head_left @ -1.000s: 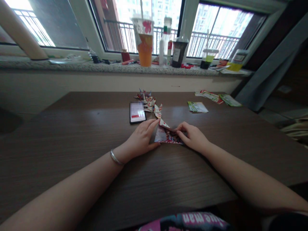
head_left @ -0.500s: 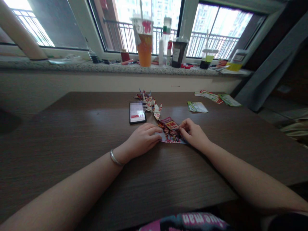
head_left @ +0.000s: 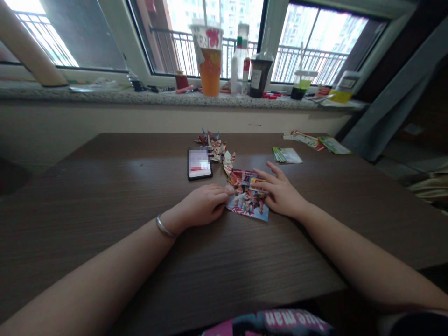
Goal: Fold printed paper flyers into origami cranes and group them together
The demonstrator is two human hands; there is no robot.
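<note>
A square sheet of colourful printed paper (head_left: 245, 203) lies spread on the brown table, with pictures of figures and lettering on it. At its left edge is my left hand (head_left: 206, 203), fingers curled together and fingertips on the paper. My right hand (head_left: 280, 189) rests over the sheet's right side with its fingers spread, touching the paper but not gripping it. Just beyond the sheet sit several folded paper pieces (head_left: 220, 151) with pointed tips. A phone (head_left: 199, 164) with a lit screen lies to their left.
Stacked green-and-white paper sheets (head_left: 287, 155) lie at the table's back right, with red-and-white strips (head_left: 304, 140) and another green sheet (head_left: 334, 145) behind. On the stone windowsill (head_left: 157, 97) stand a tall orange drink cup (head_left: 210, 72), a dark cup (head_left: 259, 77) and bottles.
The sheet has gone from partly folded over to lying flatter and more open. My right hand has let go of its edge and spread its fingers; my left hand has shifted slightly left.
</note>
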